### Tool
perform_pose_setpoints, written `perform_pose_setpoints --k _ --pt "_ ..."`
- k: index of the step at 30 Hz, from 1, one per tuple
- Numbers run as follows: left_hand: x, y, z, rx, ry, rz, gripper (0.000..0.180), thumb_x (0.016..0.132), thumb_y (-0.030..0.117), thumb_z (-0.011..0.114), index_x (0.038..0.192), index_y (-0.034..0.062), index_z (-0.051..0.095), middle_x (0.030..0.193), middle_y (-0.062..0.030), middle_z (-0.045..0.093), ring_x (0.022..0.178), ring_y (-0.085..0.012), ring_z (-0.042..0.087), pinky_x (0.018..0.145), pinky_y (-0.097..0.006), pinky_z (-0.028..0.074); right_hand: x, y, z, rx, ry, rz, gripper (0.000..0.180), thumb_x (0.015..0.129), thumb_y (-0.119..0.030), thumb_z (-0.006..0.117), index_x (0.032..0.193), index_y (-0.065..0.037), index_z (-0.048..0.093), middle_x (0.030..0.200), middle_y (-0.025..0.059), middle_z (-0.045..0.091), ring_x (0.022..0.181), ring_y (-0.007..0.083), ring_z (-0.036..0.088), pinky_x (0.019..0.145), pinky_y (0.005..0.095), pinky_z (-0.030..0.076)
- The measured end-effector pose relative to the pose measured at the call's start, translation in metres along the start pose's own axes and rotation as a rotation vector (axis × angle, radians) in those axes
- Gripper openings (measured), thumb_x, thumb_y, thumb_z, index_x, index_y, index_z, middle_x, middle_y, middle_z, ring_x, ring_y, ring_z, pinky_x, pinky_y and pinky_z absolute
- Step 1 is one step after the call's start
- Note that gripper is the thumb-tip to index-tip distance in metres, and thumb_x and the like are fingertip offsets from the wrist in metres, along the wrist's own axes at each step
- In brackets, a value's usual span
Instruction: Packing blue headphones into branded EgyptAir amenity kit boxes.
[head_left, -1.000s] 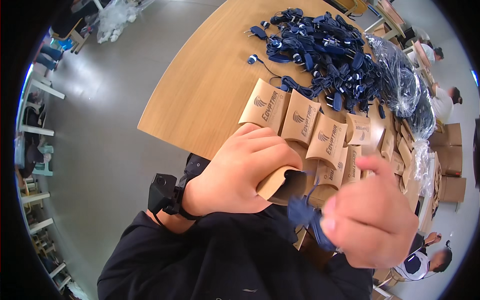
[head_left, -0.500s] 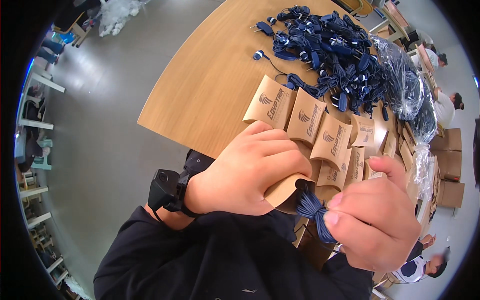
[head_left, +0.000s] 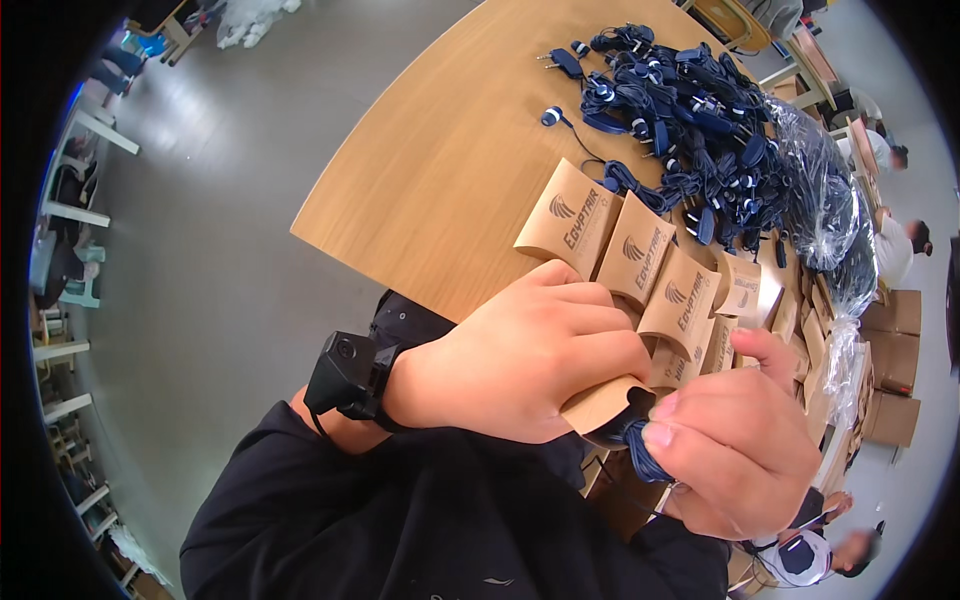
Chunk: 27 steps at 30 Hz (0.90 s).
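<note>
My left hand [head_left: 520, 360] is closed around a small brown cardboard pouch [head_left: 605, 405] whose open end faces right. My right hand [head_left: 735, 440] pinches a coiled dark blue earphone cable [head_left: 640, 450] with thumb and fingers and presses it into the pouch's opening. Part of the cable is hidden inside the pouch and under my fingers. A black device [head_left: 345, 375] is strapped to my left wrist.
A row of filled brown pouches [head_left: 640, 260] lies on the wooden table [head_left: 440, 160]. Beyond it sits a heap of dark blue earphones [head_left: 680, 110] and a clear plastic bag [head_left: 825, 210]. Cardboard boxes [head_left: 890, 360] stand at the right. Other people sit at the far right.
My right hand has moved left toward the pouch and pushed the coiled cable further into its opening. My left hand has kept its grip on the pouch.
</note>
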<state>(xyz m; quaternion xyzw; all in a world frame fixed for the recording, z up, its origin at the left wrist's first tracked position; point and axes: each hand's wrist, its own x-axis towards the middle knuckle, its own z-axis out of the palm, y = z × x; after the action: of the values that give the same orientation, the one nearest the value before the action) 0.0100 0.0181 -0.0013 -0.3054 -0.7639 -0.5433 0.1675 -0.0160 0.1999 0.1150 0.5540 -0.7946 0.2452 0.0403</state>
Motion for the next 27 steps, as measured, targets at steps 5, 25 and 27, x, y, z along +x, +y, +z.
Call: perform_pose_setpoints --k 5,25,27 --pt "-0.001 -0.001 0.004 0.081 -0.012 -0.028 0.019 0.076 0.017 0.072 0.091 0.012 0.063 0.082 0.001 0.059 0.08 -0.0204 0.058 0.074 -0.033 0.04 -0.004 0.003 0.025 0.076 0.157 0.04 0.021 0.073 -0.013 0.073 0.094 -0.01 0.069 0.075 0.0022 0.066 0.067 0.017 0.063 0.089 0.0458 0.044" --pt "0.001 -0.004 0.003 -0.08 -0.048 -0.102 0.033 0.067 0.012 0.075 0.096 0.0074 0.061 0.089 -0.0058 0.062 0.084 -0.0292 0.059 0.073 -0.038 0.045 -0.011 0.022 0.031 0.031 0.227 -0.02 0.026 0.063 -0.017 0.077 0.088 -0.017 0.071 0.089 -0.0032 0.065 0.076 0.0173 0.056 0.075 0.039 0.038" --pt "0.003 -0.002 -0.001 -0.102 -0.072 -0.131 0.034 0.068 0.013 0.075 0.097 0.0067 0.06 0.087 -0.0082 0.061 0.086 -0.0312 0.059 0.074 -0.04 0.046 -0.01 0.02 0.026 -0.073 0.178 -0.011 0.026 0.066 -0.019 0.077 0.092 -0.018 0.072 0.093 -0.002 0.065 0.08 0.0185 0.057 0.08 0.0408 0.039"
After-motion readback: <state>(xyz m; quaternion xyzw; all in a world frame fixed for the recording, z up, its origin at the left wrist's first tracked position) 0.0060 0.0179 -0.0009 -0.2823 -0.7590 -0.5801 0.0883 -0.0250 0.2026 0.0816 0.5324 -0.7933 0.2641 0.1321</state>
